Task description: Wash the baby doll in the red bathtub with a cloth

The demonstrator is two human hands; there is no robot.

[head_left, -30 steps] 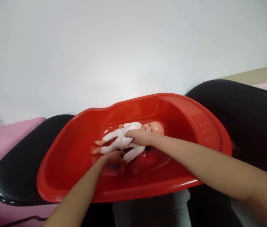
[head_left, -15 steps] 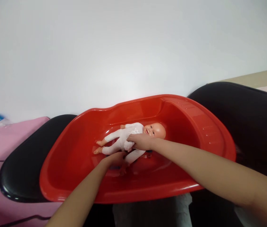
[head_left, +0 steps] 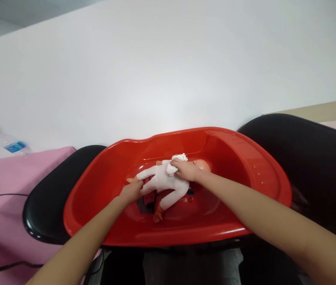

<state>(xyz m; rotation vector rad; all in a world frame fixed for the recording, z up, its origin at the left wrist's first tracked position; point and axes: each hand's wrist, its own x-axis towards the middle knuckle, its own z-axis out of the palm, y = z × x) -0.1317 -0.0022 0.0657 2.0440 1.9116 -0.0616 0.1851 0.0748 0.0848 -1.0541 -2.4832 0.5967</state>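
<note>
Since a second ago the right hand (head_left: 187,169) has slid from the doll's (head_left: 163,183) belly up to its chest and now bunches a small white cloth (head_left: 174,164) there, while the left hand (head_left: 132,191) has moved out to the near leg. Going left to right: the left grip closes around that leg by the foot; the right grip pinches the cloth, covering most of the bald head. Lying on its back in the middle of the red tub (head_left: 263,166), the doll wears a white suit with bare hands and feet. A hard pull on the leg could twist the suit or skid the doll along the slick floor; whether water lies there I cannot tell.
</note>
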